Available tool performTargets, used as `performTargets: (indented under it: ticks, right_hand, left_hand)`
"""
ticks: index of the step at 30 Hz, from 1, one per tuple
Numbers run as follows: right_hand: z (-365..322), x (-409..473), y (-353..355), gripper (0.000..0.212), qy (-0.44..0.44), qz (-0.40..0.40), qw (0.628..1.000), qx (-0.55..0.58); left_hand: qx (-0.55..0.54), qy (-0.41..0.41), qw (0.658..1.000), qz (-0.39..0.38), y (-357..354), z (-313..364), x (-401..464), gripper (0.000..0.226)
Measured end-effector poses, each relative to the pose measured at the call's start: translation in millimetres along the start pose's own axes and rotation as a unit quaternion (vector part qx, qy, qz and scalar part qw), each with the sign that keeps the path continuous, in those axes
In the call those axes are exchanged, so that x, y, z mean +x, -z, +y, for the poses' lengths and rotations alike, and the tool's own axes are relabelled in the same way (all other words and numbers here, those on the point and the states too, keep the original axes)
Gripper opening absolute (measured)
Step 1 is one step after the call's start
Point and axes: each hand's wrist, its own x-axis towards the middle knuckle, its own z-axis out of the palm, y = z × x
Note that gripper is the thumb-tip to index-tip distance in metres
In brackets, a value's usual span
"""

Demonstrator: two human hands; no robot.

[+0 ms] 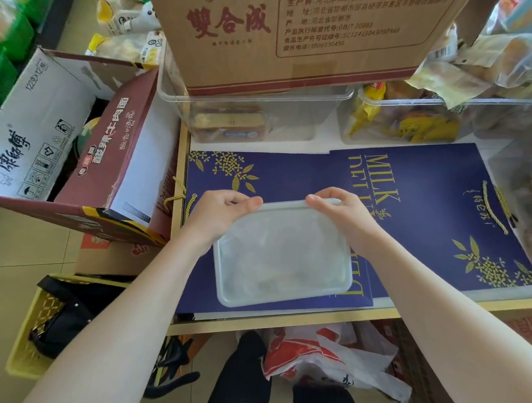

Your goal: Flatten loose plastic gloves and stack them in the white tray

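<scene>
A person's left hand [224,208] and right hand [336,204] pinch the twelve o'clock rim of the white tray [284,295], resting on blue gift bags [430,210] on the counter. Clear plastic gloves [280,256] already lie flat inside; no loose gloves are visible, suggesting stacking is nearly finished.

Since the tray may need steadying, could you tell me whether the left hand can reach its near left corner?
Probably yes: the left hand already pinches the white tray's far edge, and nothing lies over that corner.
</scene>
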Motion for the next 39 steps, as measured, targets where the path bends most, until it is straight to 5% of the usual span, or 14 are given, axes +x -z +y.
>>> performTargets:
  ticks: [7, 9, 12, 16, 23, 26, 29, 36, 39]
  right_hand:
    - [-7.1, 13.9, -1.6, 0.035, -0.014, 0.008, 0.997, 0.073]
    - [-11.4, 19.6, -3.7, 0.038, -0.030, 0.043, 0.993, 0.101]
    - [-17.0, 31.7, -3.9, 0.032, -0.035, 0.075, 0.978, 0.190]
    - [-23.2, 42.6, -2.6, 0.043, 0.008, 0.013, 0.953, 0.303]
    - [-15.0, 46.7, -15.6, 0.065, 0.016, 0.004, 0.971, 0.240]
    - [-6.0, 40.9, -24.5, 0.053, 0.015, 0.090, 0.994, 0.066]
    - [3.6, 34.5, -29.0, 0.029, 0.013, 0.104, 0.994, 0.014]
    - [-9.6, 37.7, -38.4, 0.016, -0.020, 0.126, 0.988, 0.089]
    - [-7.0, 34.9, -38.2, 0.019, -0.033, 0.113, 0.984, 0.131]
  left_hand:
    - [-0.043, 0.027, 0.996, 0.068, 3.4, -9.6, 10.1, 0.042]
    - [-0.113, 0.026, 0.989, 0.087, 6.4, -16.1, 4.5, 0.036]
    - [-0.070, 0.024, 0.995, 0.068, 11.3, -31.4, -6.5, 0.023]
    - [-0.032, 0.024, 0.993, 0.107, 18.5, -44.7, -5.3, 0.024]
    - [-0.237, 0.083, 0.957, 0.143, 16.4, -39.2, 0.6, 0.016]
    - [-0.267, 0.079, 0.945, 0.173, 13.3, -37.7, 3.7, 0.010]
    - [-0.278, 0.078, 0.938, 0.191, 14.0, -38.4, 10.3, 0.009]
    - [-0.307, 0.105, 0.934, 0.151, 22.4, -29.4, 16.6, 0.008]
    - [-0.209, 0.089, 0.960, 0.165, 25.5, -33.8, 12.7, 0.011]
